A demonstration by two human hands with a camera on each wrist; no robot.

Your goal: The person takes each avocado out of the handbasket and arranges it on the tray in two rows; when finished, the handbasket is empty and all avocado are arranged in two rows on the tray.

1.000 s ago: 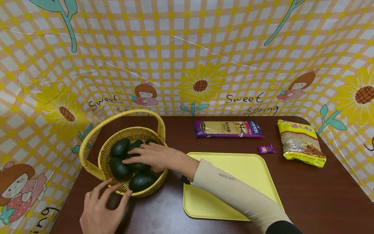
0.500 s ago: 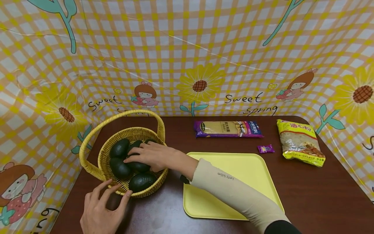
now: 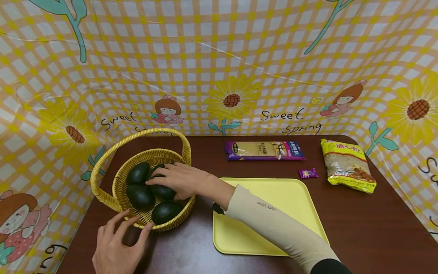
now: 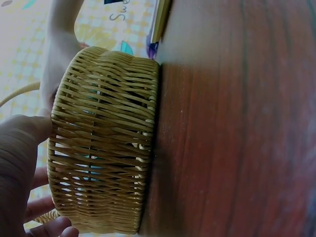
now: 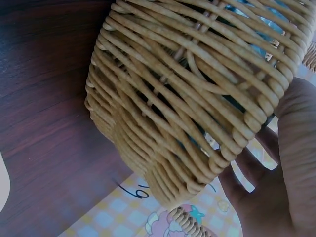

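Note:
The yellow woven basket (image 3: pixel 118 179) stands on the left of the table and holds several dark green avocados. My right hand (image 3: pixel 183 180) reaches into it from the right. Its bent fingers and thumb lie round an avocado (image 3: pixel 161 192), partly covered by the hand. A front avocado (image 3: pixel 167 212) and a left one (image 3: pixel 140 196) show beside it. With spread fingers my left hand (image 3: pixel 119 241) touches the basket's near rim. In the left wrist view its thumb (image 4: pixel 37 127) meets the rim. The wicker hides the right fingertips in the right wrist view.
A yellow tray (image 3: pixel 253 239) lies under my right forearm. Behind it are a purple pasta packet (image 3: pixel 265 151) and a small purple packet (image 3: pixel 308 173). A yellow bag (image 3: pixel 349 165) lies at the right. The basket's tall handle (image 3: pixel 137 135) arches over its far left side.
The fingers of my right hand have drawn slightly back and bent more over the avocado, which has shifted a little. My left hand stays at the rim. The head view has turned slightly right.

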